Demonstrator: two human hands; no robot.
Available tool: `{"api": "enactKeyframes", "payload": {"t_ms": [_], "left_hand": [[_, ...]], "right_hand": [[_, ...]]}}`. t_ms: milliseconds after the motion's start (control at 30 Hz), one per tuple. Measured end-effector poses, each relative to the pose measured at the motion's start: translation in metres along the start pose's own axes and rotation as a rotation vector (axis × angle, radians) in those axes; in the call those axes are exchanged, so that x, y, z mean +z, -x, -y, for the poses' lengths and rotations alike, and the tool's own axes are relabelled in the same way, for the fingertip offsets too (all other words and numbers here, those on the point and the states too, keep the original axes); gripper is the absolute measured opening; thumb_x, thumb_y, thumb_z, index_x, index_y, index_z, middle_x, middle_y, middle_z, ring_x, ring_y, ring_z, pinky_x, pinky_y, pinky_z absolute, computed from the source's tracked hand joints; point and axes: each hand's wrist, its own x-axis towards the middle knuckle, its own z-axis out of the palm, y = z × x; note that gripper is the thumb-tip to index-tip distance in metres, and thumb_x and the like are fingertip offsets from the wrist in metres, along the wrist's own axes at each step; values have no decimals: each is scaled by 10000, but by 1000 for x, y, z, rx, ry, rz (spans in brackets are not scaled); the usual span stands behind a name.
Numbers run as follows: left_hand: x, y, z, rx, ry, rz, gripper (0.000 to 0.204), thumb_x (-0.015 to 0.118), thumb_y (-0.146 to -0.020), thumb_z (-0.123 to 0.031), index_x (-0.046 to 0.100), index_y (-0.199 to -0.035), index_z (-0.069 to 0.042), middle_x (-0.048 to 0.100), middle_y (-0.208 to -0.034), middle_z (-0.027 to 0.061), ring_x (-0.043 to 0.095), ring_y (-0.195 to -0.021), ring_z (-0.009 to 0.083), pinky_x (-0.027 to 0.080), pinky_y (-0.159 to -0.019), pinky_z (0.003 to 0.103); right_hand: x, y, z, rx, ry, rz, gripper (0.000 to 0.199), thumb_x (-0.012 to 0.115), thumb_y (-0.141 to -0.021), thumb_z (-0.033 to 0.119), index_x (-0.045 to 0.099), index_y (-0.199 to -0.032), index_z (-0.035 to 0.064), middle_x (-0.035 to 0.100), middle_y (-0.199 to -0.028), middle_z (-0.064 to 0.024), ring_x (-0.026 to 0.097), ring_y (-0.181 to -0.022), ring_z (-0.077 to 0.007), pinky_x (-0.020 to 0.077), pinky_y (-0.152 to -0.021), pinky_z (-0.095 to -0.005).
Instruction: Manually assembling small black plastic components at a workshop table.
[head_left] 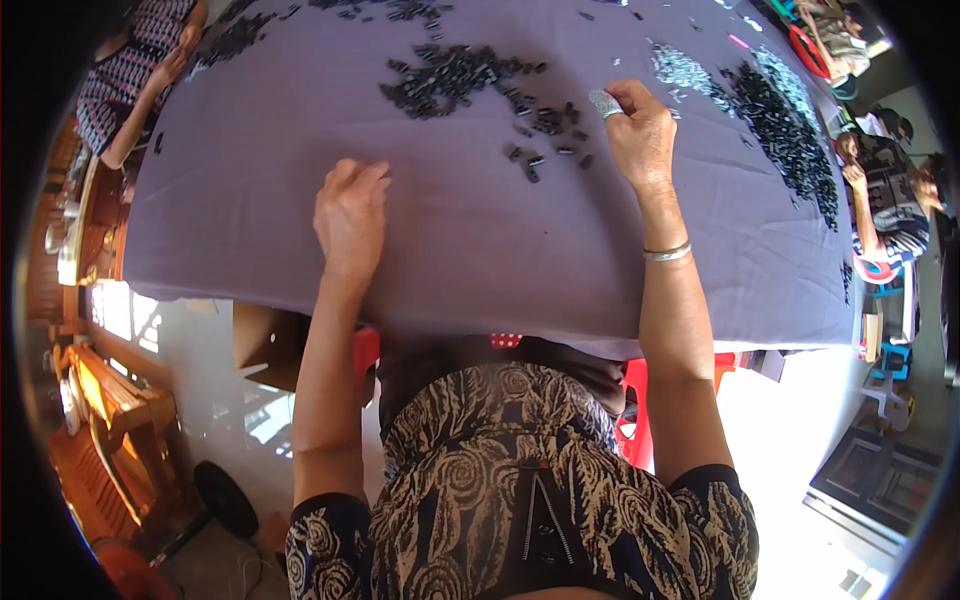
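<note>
My right hand is closed above the purple cloth, right of the loose dark pieces. A small silvery piece shows at its thumb side; whether it is held or worn I cannot tell. My left hand hovers farther left and nearer, its fingers curled and slightly blurred, with nothing visible in them. Beyond and between my hands lies a heap of small shiny black pieces. Several scattered black pieces trail from it toward my right hand.
A long black pile and a silvery pile lie at the right. Another dark pile is at the far left, beside a seated person. More people sit along the right edge. A standing fan is at lower left.
</note>
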Motion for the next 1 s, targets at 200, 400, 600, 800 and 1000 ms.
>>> {"api": "enactKeyframes", "payload": {"t_ms": [200,400,600,800,1000], "left_hand": [[-10,4,9,-78,-71,-11,193,612,-750,-27,641,-937,-63,544,-864,69,549,-837,272,451,-714,391],[-3,5,4,-57,37,-54,337,533,-689,75,597,-1010,-6,525,-1006,115,527,-930,300,440,-794,383],[-3,2,-7,6,139,-57,345,532,-680,91,599,-1004,-8,522,-1001,116,507,-973,294,406,-847,401],[0,2,-10,-35,172,-72,257,563,-734,72,605,-977,0,528,-993,121,510,-979,300,415,-841,390],[2,-1,-11,-80,185,-72,198,590,-754,53,609,-946,9,531,-983,120,523,-941,290,453,-776,365]], "right_hand": [[3,-4,-30,41,74,-73,166,676,-755,178,623,-823,37,660,-742,-131,650,-678,-268,513,-650,-355],[4,-8,-28,157,-89,-4,146,668,-748,113,619,-849,20,661,-782,-129,643,-709,-239,505,-671,-329],[-22,-66,-87,130,81,-300,150,647,-709,158,629,-817,55,652,-768,-116,631,-720,-269,488,-694,-357],[-52,-108,-153,-57,463,-161,299,572,-692,109,590,-991,123,589,-973,-87,513,-955,-316,432,-830,-397],[-37,-138,-146,-52,789,89,443,565,-728,176,511,-1167,183,489,-1193,-61,437,-1116,-297,395,-919,-468]]}}
